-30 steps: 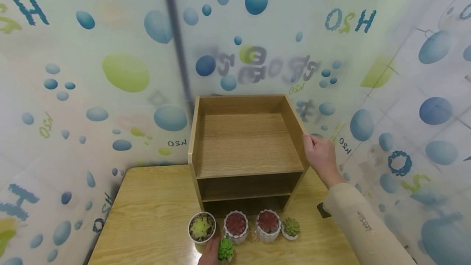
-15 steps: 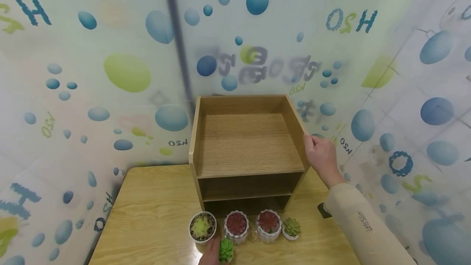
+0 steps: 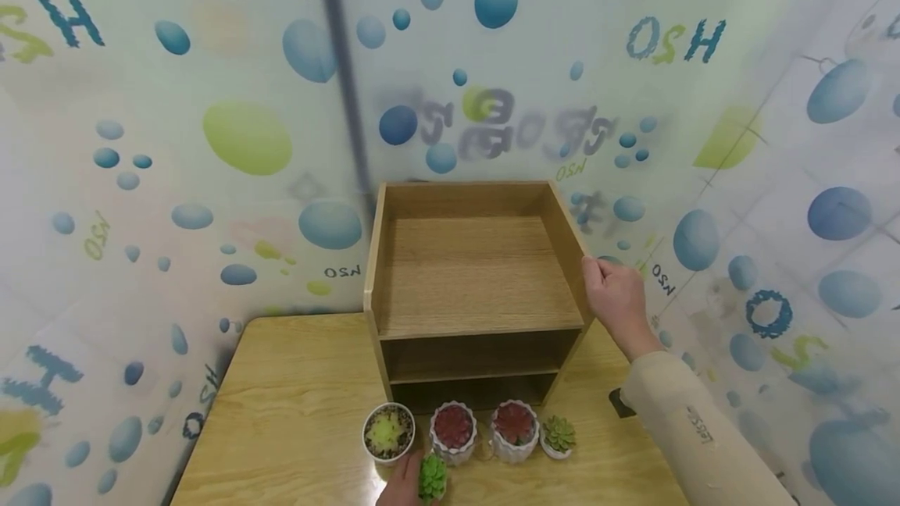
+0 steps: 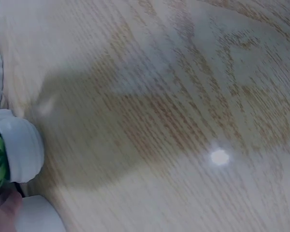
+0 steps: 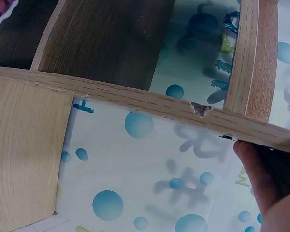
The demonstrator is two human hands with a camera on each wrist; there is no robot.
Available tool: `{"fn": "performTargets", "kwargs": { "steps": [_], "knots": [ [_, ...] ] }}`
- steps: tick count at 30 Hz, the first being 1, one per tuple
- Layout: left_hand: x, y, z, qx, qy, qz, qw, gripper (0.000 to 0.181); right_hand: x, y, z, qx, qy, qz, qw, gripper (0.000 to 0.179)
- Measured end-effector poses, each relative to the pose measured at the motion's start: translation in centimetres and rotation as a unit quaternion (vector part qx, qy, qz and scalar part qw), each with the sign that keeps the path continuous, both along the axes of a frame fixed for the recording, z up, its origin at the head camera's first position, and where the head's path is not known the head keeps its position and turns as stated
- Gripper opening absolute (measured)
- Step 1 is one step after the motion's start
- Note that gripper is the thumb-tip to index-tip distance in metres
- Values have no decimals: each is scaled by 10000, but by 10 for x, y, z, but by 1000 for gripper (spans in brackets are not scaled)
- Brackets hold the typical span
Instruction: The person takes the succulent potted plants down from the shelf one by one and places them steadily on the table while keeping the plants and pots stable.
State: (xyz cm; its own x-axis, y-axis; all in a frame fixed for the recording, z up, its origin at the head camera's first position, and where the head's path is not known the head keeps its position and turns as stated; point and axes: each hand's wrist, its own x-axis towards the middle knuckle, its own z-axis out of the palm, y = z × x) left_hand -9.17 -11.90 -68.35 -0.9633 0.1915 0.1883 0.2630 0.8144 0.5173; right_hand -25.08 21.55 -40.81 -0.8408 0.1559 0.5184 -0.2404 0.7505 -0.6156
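At the bottom of the head view my left hand [image 3: 402, 482] holds a small potted succulent [image 3: 432, 478] with bright green leaves. Its white pot [image 4: 25, 150] shows at the left edge of the left wrist view, with part of the hand [image 4: 4, 215] beside it; most of the fingers are out of sight. On the right, my right hand [image 3: 616, 297] grips the side panel's edge of a wooden shelf [image 3: 478, 279]. The right wrist view shows that hand [image 5: 270, 188] against the panel [image 5: 150, 102], which has a chipped edge. The shelf's top and lower compartments look bare.
In front of the shelf stand a white-potted cactus [image 3: 388, 433], two red succulents [image 3: 453, 432] in fluted white pots and a small pale-green succulent [image 3: 558, 436]. A dark object [image 3: 622, 403] lies near the right sleeve. A patterned curtain [image 3: 211, 139] surrounds the wooden table [image 3: 295, 397].
The whole head view has shifted slightly to the right. Both hands keep their places on the succulent and the shelf.
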Motion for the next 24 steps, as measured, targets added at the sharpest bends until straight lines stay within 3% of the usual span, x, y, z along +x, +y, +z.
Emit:
{"fn": "performTargets", "kwargs": {
  "steps": [9, 15, 18, 22, 24],
  "knots": [
    [6, -2, 9, 103, 264, 135, 9995, 73, 4, -1, 0, -207, -155, -6, 9997, 57],
    [10, -4, 22, 163, 164, 149, 9996, 73, 9, -3, -8, -238, 28, -21, 9997, 54],
    [11, -6, 37, 218, -91, 212, 9995, 73, 13, -2, -12, -222, -24, 43, 9997, 54],
    [9, -10, 59, 371, -702, 334, 9963, 69, 20, 3, -15, -197, -143, 140, 9996, 56],
    [7, -13, 67, 510, -773, 324, 9952, 68, 23, 7, -17, -144, -127, 166, 9997, 57]
  ]
}}
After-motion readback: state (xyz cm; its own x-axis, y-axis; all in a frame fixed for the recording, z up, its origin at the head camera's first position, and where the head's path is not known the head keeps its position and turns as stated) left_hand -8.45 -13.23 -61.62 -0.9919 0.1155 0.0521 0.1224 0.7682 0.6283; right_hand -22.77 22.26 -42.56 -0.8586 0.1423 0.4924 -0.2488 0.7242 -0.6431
